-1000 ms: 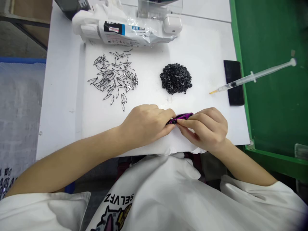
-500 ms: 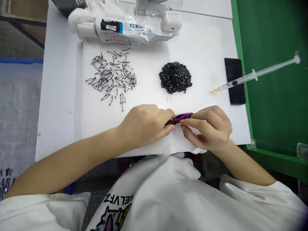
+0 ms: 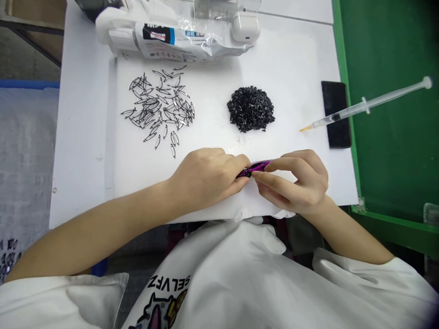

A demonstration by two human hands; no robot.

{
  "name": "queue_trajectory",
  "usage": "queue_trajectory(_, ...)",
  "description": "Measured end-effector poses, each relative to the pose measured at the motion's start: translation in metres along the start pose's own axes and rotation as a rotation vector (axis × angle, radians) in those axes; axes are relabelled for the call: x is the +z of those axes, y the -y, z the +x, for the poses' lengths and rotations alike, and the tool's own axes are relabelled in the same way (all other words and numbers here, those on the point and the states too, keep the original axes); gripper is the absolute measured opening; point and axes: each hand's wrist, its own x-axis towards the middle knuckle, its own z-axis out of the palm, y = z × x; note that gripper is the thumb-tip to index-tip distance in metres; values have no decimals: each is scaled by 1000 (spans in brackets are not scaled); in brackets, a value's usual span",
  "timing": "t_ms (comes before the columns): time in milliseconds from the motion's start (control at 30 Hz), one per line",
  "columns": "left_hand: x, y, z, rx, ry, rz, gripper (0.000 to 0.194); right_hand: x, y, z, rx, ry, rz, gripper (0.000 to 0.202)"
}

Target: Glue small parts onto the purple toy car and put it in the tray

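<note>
A small purple toy car (image 3: 258, 166) is between my two hands near the table's front edge. My left hand (image 3: 212, 176) pinches its left end between thumb and fingers. The fingers of my right hand (image 3: 295, 178) are bent against the car's right part and lower side, hiding its right end. Beyond my hands lies a heap of small black pieces (image 3: 251, 108). To the left of it spreads a loose pile of thin, black-edged clear leaf-shaped pieces (image 3: 161, 105).
A syringe (image 3: 350, 111) with an orange tip rests across a black phone (image 3: 334, 98) at the right. At the back of the white table (image 3: 291, 59) lie a white tube package (image 3: 178, 43) and a white earphone case (image 3: 246, 27). Green surface beyond the right edge.
My right hand has shifted slightly left along the car, and its fingers now cover the car's right end. My left hand keeps its grip.
</note>
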Motion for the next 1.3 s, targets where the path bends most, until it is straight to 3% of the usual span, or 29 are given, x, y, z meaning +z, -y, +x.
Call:
queue_trajectory(200,-1,0,0,-1,7,11,21,-1,-6,0,-22,88,44,19)
queue_trajectory(300,-1,0,0,5,-3,7,20,-3,-9,0,3,30,84,21)
queue_trajectory(433,-1,0,1,5,1,-11,17,-7,-14,-1,204,-112,150,20)
queue_trajectory(533,-3,-2,1,-8,22,-48,15,-11,-17,0,326,-143,219,17)
queue_trajectory(633,-5,-4,2,-63,97,-98,17,-17,-20,10,355,-84,271,15)
queue_trajectory(767,-7,-7,7,-61,224,-57,28,-20,-25,37,267,68,245,7)
queue_trajectory(933,-12,-21,10,4,402,158,36,9,-29,74,228,404,241,14)
queue_trajectory(1033,-22,-41,-1,-47,361,198,42,38,-29,94,288,568,216,22)
queue_trajectory(1100,-27,-55,-15,-53,312,95,36,56,-29,106,318,632,203,27)
queue_trajectory(1200,-27,-73,-45,-63,290,-235,28,76,-29,118,365,673,204,32)
queue_trajectory(1300,-11,-83,-76,-252,309,-549,20,87,-29,123,402,692,201,34)
